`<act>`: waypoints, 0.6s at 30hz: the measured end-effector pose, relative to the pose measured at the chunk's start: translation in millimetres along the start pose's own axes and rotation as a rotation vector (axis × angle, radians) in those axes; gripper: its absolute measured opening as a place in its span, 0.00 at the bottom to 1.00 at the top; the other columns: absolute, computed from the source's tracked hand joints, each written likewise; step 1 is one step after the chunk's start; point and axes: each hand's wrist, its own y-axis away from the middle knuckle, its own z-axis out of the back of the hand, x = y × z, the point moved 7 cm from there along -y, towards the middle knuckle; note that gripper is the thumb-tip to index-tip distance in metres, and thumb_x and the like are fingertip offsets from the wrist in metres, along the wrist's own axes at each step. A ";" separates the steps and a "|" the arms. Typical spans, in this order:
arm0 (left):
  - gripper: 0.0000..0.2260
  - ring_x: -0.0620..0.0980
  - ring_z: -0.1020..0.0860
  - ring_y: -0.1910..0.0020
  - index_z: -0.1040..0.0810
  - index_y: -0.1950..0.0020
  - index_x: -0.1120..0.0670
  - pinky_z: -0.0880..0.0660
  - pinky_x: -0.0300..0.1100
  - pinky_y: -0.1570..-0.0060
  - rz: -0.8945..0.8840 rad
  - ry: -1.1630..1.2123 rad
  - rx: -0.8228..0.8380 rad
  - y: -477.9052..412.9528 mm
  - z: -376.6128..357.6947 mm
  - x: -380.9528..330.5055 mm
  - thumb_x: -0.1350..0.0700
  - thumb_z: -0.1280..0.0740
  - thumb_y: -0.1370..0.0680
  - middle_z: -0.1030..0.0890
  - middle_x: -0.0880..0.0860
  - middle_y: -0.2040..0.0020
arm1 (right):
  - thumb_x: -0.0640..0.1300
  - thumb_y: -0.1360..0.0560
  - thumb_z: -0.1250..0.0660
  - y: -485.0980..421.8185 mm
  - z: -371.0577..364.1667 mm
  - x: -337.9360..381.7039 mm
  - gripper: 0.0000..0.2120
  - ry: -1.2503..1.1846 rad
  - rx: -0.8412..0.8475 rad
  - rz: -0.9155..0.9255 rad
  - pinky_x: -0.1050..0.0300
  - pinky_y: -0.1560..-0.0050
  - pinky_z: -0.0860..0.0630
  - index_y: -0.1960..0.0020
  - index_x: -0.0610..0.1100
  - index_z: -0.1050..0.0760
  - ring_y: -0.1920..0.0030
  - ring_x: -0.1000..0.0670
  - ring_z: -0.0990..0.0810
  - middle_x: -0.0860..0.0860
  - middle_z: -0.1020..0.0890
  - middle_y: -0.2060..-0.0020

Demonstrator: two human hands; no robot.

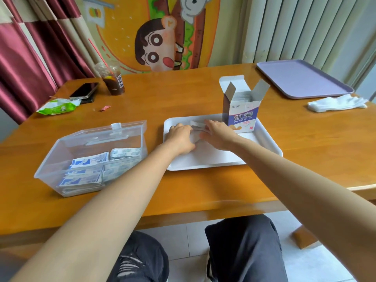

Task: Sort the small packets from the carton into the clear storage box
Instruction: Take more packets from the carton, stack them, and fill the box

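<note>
Orange wooden counter [183,94] before a cartoon mural [156,37] and maroon curtains [24,68]. The carton [242,117] — printed "CHUANGKOUTIE" — stands on a white tray [264,143], where the left hand [180,137] and right hand [218,135] cover loose packets [196,125]; whether their fingers [210,124] grip cannot be told. The clear storage box [50,157], at left, holds more.

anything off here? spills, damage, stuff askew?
Nothing spilled or damaged. A small red scrap lies loose on the table near the green pack, and the packets in the clear storage box sit in uneven stacks. The carton stands upright.
</note>
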 end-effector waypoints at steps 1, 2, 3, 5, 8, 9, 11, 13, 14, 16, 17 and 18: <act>0.25 0.56 0.35 0.31 0.32 0.28 0.54 0.34 0.48 0.33 -0.004 0.017 -0.004 0.4 -0.2 0.6 0.51 0.31 0.24 0.32 0.56 0.31 | 0.50 0.21 0.39 -0.6 0.8 0.8 0.20 0.001 -0.014 -0.002 0.50 0.48 0.33 0.36 0.37 0.31 0.39 0.37 0.28 0.39 0.25 0.40; 0.25 0.56 0.35 0.31 0.31 0.28 0.54 0.34 0.47 0.33 -0.009 0.032 -0.008 1.2 0.2 2.0 0.52 0.31 0.24 0.32 0.55 0.32 | 0.48 0.22 0.38 -0.2 3.0 3.2 0.19 0.012 -0.031 0.008 0.51 0.46 0.33 0.37 0.37 0.29 0.39 0.37 0.28 0.38 0.25 0.41; 0.24 0.56 0.34 0.31 0.31 0.29 0.53 0.34 0.46 0.33 -0.015 0.046 -0.010 2.4 0.8 2.2 0.53 0.31 0.24 0.32 0.55 0.32 | 0.47 0.22 0.37 1.3 5.6 5.3 0.18 0.028 -0.036 0.019 0.52 0.45 0.33 0.38 0.37 0.27 0.39 0.38 0.29 0.37 0.25 0.42; 0.24 0.55 0.34 0.32 0.31 0.30 0.53 0.34 0.45 0.33 -0.021 0.070 -0.018 4.4 2.5 3.7 0.54 0.31 0.25 0.31 0.55 0.32 | 0.44 0.23 0.36 4.3 9.5 11.2 0.15 0.053 -0.042 0.053 0.53 0.42 0.35 0.41 0.37 0.23 0.37 0.40 0.31 0.37 0.24 0.42; 0.27 0.55 0.37 0.32 0.34 0.30 0.53 0.36 0.43 0.35 -0.009 0.065 -0.065 6.1 8.6 5.1 0.54 0.29 0.27 0.34 0.55 0.32 | 0.45 0.25 0.33 4.4 10.0 14.9 0.13 -0.025 -0.018 0.091 0.52 0.41 0.33 0.44 0.40 0.21 0.35 0.42 0.30 0.42 0.23 0.40; 0.29 0.55 0.37 0.31 0.35 0.30 0.53 0.35 0.43 0.35 -0.014 0.055 -0.085 6.2 11.0 4.5 0.53 0.28 0.27 0.36 0.54 0.32 | 0.49 0.26 0.32 2.8 6.9 14.1 0.14 -0.055 0.017 0.091 0.52 0.43 0.31 0.43 0.42 0.22 0.38 0.43 0.27 0.44 0.22 0.41; 0.33 0.54 0.39 0.29 0.39 0.26 0.53 0.35 0.45 0.34 -0.054 0.037 -0.069 4.8 12.5 1.6 0.53 0.28 0.27 0.39 0.53 0.28 | 0.53 0.29 0.28 0.9 2.1 12.7 0.21 -0.080 0.078 0.108 0.52 0.43 0.28 0.40 0.46 0.26 0.41 0.45 0.24 0.49 0.22 0.42; 0.35 0.53 0.40 0.26 0.42 0.24 0.53 0.36 0.45 0.32 -0.089 0.034 0.017 2.5 8.8 -0.4 0.52 0.29 0.26 0.38 0.52 0.26 | 0.53 0.31 0.25 0.7 2.0 13.4 0.29 -0.096 0.119 0.140 0.54 0.42 0.29 0.35 0.46 0.29 0.39 0.47 0.25 0.49 0.23 0.39; 0.36 0.53 0.39 0.26 0.42 0.23 0.53 0.35 0.45 0.32 -0.088 0.038 0.067 1.0 6.3 0.0 0.51 0.29 0.26 0.37 0.53 0.26 | 0.53 0.32 0.24 0.7 2.0 13.5 0.32 -0.085 0.141 0.155 0.57 0.43 0.30 0.33 0.45 0.30 0.38 0.47 0.26 0.49 0.25 0.38; 0.35 0.54 0.33 0.30 0.38 0.24 0.53 0.31 0.48 0.34 -0.079 0.031 0.139 -2.8 1.9 1.8 0.48 0.28 0.27 0.33 0.54 0.29 | 0.52 0.33 0.24 0.0 1.3 12.9 0.33 -0.052 0.168 0.179 0.61 0.47 0.32 0.32 0.45 0.29 0.40 0.47 0.26 0.48 0.25 0.38; 0.32 0.55 0.30 0.34 0.34 0.27 0.53 0.29 0.49 0.37 -0.087 0.002 0.149 -4.8 1.8 1.5 0.46 0.28 0.27 0.30 0.55 0.32 | 0.52 0.33 0.24 -1.0 1.3 12.1 0.31 -0.048 0.171 0.186 0.61 0.48 0.31 0.33 0.46 0.28 0.42 0.47 0.25 0.48 0.25 0.40; 0.28 0.55 0.28 0.37 0.29 0.31 0.54 0.27 0.49 0.40 -0.104 -0.035 0.146 -6.4 2.3 0.2 0.46 0.28 0.28 0.29 0.55 0.37 | 0.53 0.33 0.24 -2.0 1.4 10.8 0.30 -0.040 0.169 0.190 0.58 0.48 0.29 0.34 0.47 0.26 0.43 0.48 0.25 0.48 0.25 0.41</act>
